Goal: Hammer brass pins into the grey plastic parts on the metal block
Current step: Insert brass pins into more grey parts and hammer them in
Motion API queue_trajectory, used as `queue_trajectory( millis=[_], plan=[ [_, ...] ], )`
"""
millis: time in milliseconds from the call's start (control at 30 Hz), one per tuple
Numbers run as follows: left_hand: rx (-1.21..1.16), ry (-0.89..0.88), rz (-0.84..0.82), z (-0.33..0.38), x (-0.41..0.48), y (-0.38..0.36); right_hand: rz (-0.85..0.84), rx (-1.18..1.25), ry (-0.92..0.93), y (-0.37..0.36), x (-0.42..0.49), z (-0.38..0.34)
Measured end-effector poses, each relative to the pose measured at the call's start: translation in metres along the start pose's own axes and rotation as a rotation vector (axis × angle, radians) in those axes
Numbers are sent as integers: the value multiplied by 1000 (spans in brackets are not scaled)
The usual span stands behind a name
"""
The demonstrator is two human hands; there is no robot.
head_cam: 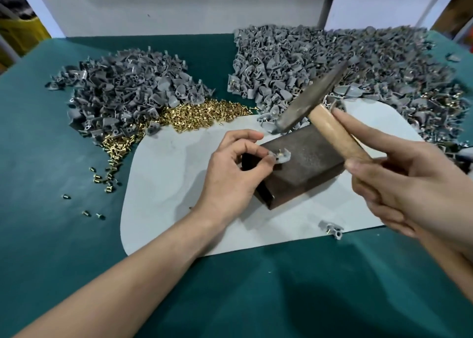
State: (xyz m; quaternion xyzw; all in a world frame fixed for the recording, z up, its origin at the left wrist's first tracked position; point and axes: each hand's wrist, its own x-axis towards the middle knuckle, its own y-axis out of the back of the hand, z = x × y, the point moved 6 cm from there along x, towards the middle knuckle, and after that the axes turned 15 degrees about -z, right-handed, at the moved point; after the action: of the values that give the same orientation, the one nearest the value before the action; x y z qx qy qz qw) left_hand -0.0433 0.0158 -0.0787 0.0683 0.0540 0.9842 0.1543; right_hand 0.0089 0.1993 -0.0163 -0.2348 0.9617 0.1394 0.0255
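**Inspector:** What is the left hand doing?

**Observer:** The left hand (230, 168) is pinching the grey plastic part (282, 157) between thumb and curled fingers, seating it on the top face of the metal block (309, 166). A brass pin (279, 153) is standing in the part just past the fingertips. The view is blurring there, so I am not judging how deep it is sitting.

**Inspector:** And the right?

**Observer:** The right hand (409, 186) is gripping the hammer (330, 127) by its wooden handle. Thumb and lower fingers are wrapping it, and the forefinger is stretching straight beside the wood. The steel head is hanging above the block's far end, beyond the left fingertips and apart from the part.

**Inspector:** Stock on the table?

**Observer:** The loose brass pins (204, 115) are lying well beyond the left knuckles, with one heap of grey parts (122, 92) spreading beside and behind them. A larger heap (332, 63) is spreading past the right forefinger, beyond the hammer head. One stray part (331, 229) is lying below the right palm, at the edge of the pale mat (166, 174), which is carrying the block on the green cover (51, 158).
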Motion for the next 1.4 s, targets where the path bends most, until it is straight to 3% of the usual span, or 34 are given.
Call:
queue_trajectory(
  millis=[133, 233, 467, 800, 1067, 1400],
  plan=[
    [222, -119, 95, 7, 3, 7, 40, -440, 86, 2, -5, -21],
    [210, -83, 81, 5, 9, 7, 18, -593, 69, 4, 0, -26],
    [79, 7, 71, -2, 8, 1, 43, -692, 110, 12, 0, -42],
    [37, 33, 102, -5, 7, 0, -51, -846, 90, -2, 0, -39],
    [52, 18, 117, -3, 6, 2, 42, -756, 107, 4, -3, -38],
    [-18, 8, 118, 1, 5, 3, -78, -860, 77, -14, 4, -46]
  ],
)
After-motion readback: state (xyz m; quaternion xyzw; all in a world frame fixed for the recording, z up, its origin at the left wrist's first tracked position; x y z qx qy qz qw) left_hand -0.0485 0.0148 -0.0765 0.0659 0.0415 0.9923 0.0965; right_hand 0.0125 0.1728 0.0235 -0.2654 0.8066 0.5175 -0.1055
